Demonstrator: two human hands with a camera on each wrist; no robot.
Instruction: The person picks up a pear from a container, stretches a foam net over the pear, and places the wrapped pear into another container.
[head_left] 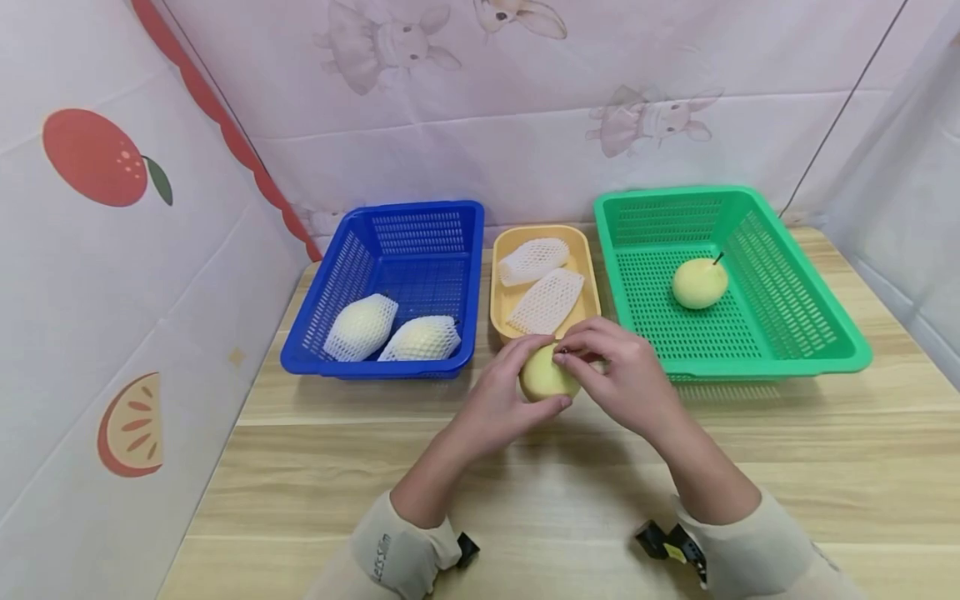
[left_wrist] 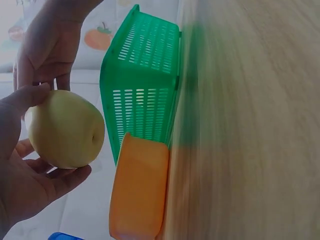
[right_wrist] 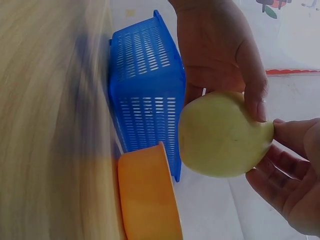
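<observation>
Held a smooth, rounded, pale-yellow pear (head_left: 543, 377) up off the table (head_left: 337, 467), just in front of the near end of a shallow tray (left_wrist: 140, 192). Clamped it with the left hand (head_left: 501, 398), thumb on the near side and fingers round the far side. Brought thumb and fingertips of the right hand (head_left: 626, 375) together at the stem end; could not tell whether on stem or skin.

Had wood-grained table between the forearms and outside both cream sleeves (head_left: 765, 542). Had far less room at the back: a narrow gap from tray to blue basket (head_left: 420, 279) on the left, a tight one to green basket (head_left: 645, 329) on the right, and a printed cloth wall (head_left: 487, 167) close behind.

Noted slotted plastic walls and broad rims on both baskets, against smooth solid sides and rounded corners on the tray. Saw two white, soft-looking foam nets (head_left: 547, 302) lying flattened in the tray. Saw two netted pears (head_left: 360, 327) side by side near the blue basket's front wall. Found one bare pear (head_left: 700, 283) near the middle of the green basket's floor, with a thin dark stem tilted up to the right.
</observation>
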